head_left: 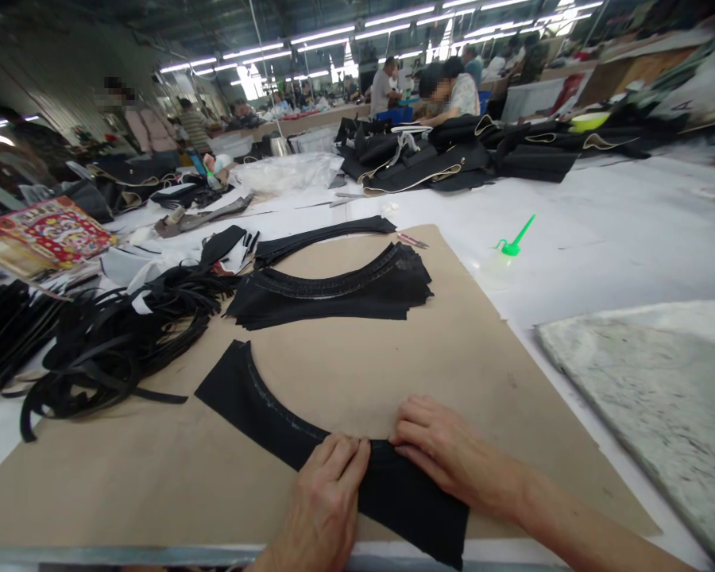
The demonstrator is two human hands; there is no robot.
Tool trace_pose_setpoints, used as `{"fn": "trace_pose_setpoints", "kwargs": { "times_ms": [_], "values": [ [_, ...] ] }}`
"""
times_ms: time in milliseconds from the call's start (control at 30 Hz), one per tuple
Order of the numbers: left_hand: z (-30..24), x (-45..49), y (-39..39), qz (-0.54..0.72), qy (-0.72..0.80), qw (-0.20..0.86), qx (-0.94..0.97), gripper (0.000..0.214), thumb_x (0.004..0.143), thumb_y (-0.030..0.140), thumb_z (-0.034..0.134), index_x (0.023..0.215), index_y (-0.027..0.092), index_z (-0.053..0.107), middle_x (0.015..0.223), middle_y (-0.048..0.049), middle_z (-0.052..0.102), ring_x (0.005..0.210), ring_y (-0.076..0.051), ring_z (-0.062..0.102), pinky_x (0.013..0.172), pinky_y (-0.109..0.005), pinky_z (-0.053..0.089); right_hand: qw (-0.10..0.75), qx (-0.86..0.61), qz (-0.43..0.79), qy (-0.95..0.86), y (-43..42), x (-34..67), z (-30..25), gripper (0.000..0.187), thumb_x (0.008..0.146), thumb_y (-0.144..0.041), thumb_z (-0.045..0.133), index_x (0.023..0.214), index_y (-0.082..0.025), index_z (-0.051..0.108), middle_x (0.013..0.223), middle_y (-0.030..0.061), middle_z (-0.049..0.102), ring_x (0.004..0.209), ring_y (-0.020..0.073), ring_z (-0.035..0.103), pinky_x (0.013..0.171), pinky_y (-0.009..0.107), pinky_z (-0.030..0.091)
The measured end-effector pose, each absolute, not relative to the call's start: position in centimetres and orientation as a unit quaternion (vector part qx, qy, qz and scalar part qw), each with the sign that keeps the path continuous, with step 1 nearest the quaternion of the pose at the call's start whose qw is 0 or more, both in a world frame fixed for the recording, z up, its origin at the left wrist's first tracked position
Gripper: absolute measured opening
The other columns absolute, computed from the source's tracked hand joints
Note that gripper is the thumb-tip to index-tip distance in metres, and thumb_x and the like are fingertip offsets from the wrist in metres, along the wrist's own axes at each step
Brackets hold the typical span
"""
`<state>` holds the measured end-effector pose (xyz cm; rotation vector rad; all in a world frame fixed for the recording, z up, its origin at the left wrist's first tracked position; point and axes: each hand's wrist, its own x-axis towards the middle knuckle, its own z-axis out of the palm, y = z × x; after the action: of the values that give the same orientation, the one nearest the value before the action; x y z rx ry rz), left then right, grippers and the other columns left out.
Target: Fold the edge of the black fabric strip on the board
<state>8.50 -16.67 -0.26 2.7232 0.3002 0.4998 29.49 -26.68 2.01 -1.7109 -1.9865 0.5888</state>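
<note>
A curved black fabric piece (256, 405) lies on a brown cardboard sheet (453, 349) at the near edge of the table. My left hand (325, 500) rests on its middle, fingers held together and pressed flat on the cloth. My right hand (446, 449) lies just to the right, fingertips bent and pinching the fabric's upper edge. Farther back on the cardboard is a stack of similar curved black pieces (339, 290), with a thin curved black piece (327, 234) behind it.
A tangle of black strips (113, 342) lies left of the cardboard. A grey speckled slab (649, 397) lies at the right, a green plastic tool (515, 238) on the white table behind. Piles of black fabric (453, 155) and several seated people are farther back.
</note>
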Motion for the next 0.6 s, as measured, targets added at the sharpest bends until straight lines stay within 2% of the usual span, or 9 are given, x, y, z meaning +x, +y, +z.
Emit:
{"fn": "trace_pose_setpoints", "kwargs": {
  "times_ms": [233,367,500,600],
  "values": [
    [-0.3,8.8,-16.4,0.136,0.110,0.184,0.967,0.048,0.089,0.004,0.036,0.135,0.012,0.048,0.104,-0.0119,0.059,0.097,-0.023,0.053,0.084,-0.038,0.055,0.200,-0.596,0.148,-0.764,-27.4,30.0,1.1,0.020,0.098,-0.016,0.041,0.096,-0.020,0.060,0.092,0.0036,0.058,0.088,0.0186,0.048,0.082,0.033,0.038],
    [-0.6,8.9,-16.6,0.149,0.101,0.132,0.975,0.047,0.089,0.004,0.036,0.133,0.011,0.052,0.102,-0.0124,0.059,0.096,-0.024,0.054,0.082,-0.039,0.055,0.186,-0.586,0.142,-0.776,-27.7,30.3,0.6,0.021,0.098,-0.015,0.039,0.098,-0.019,0.060,0.092,0.0043,0.057,0.086,0.0189,0.047,0.082,0.034,0.038],
    [-1.3,8.4,-16.9,0.167,0.085,0.053,0.981,0.052,0.085,0.001,0.035,0.133,0.009,0.052,0.113,-0.0154,0.058,0.106,-0.028,0.051,0.087,-0.043,0.054,0.174,-0.577,0.135,-0.787,-27.9,30.6,0.6,0.020,0.097,-0.013,0.039,0.099,-0.018,0.059,0.091,0.0046,0.057,0.085,0.0183,0.047,0.081,0.033,0.037],
    [-1.4,8.4,-16.8,0.174,0.077,0.054,0.980,0.051,0.085,0.000,0.035,0.132,0.010,0.052,0.117,-0.0147,0.057,0.108,-0.027,0.052,0.089,-0.041,0.053,0.165,-0.570,0.122,-0.795,-28.1,31.0,0.5,0.018,0.095,-0.012,0.041,0.099,-0.018,0.058,0.092,0.0050,0.057,0.086,0.0187,0.048,0.081,0.034,0.037]
  ]
}}
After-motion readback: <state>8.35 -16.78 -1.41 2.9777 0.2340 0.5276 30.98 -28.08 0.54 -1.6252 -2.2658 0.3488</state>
